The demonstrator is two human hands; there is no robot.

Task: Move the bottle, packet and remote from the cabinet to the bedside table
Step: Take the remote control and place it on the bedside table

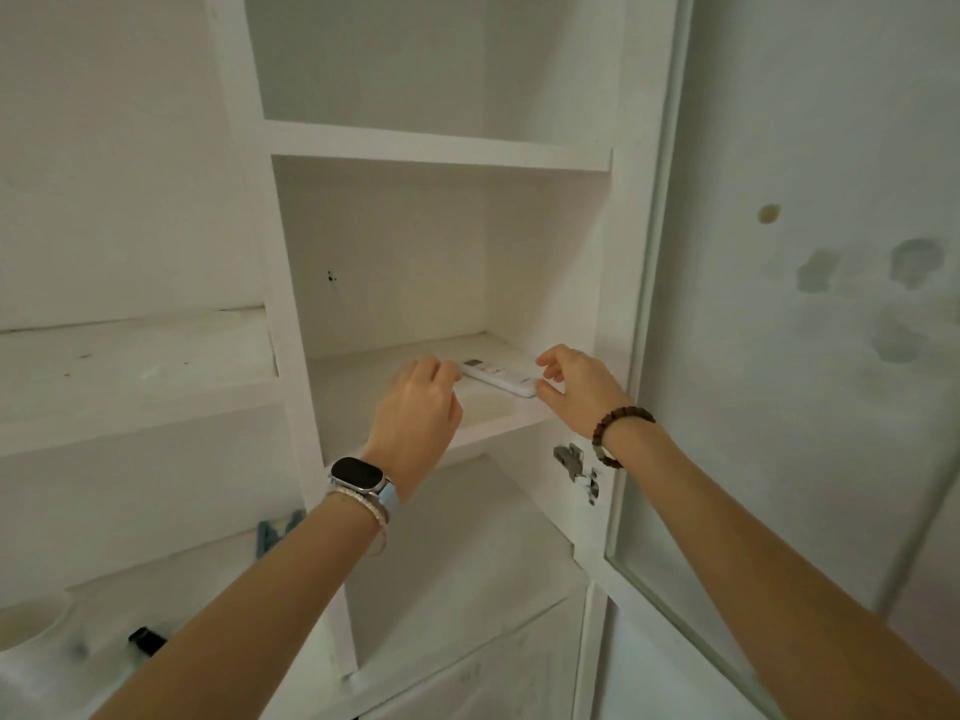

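Both hands reach into the cabinet (618, 252): the left hand (415, 407) is loosely curled with its fingertips at one end of the white remote (501, 377), and the right hand (576, 389) is half open, thumb and fingers spread about the other end, neither grip yet closed on it. The remote lies flat on the shelf (488, 415) between the two grips, toward the right wall. It is slim and smooth, so a pinch on the ends alone could likely let it slide deeper or tip off the front edge just below the grips.

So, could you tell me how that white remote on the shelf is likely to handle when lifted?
The remote looks like a rigid plastic slab, so probably stiff and light. It lies flat on the shelf, so it should not roll. Its smooth casing might slip.
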